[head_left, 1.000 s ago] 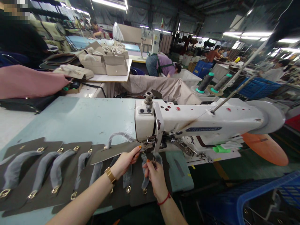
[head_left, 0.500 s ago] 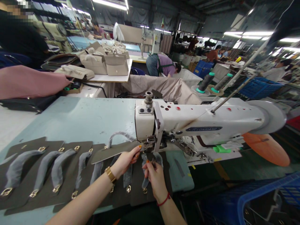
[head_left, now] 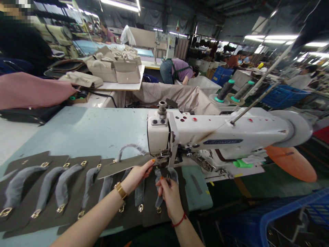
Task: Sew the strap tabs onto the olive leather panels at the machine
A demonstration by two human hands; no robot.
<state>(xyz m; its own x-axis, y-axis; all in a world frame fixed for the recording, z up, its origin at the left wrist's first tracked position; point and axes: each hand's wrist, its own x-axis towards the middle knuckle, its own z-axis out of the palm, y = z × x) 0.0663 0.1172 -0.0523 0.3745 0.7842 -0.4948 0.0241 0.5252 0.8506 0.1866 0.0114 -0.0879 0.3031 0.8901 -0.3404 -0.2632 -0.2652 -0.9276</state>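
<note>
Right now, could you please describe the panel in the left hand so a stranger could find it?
Find the white sewing machine; at its needle end the left hand pinches a dark panel. Unlike the panels lying flat alongside, it is lifted off the table.

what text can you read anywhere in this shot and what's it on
"LONXIANG", or close to it, the letters blurred: blue nameplate on the arm of the white sewing machine.
No lettering shows on the dark panel in the grip of the left hand.
Beige bags and blue crates behind: no print that can be read.
</note>
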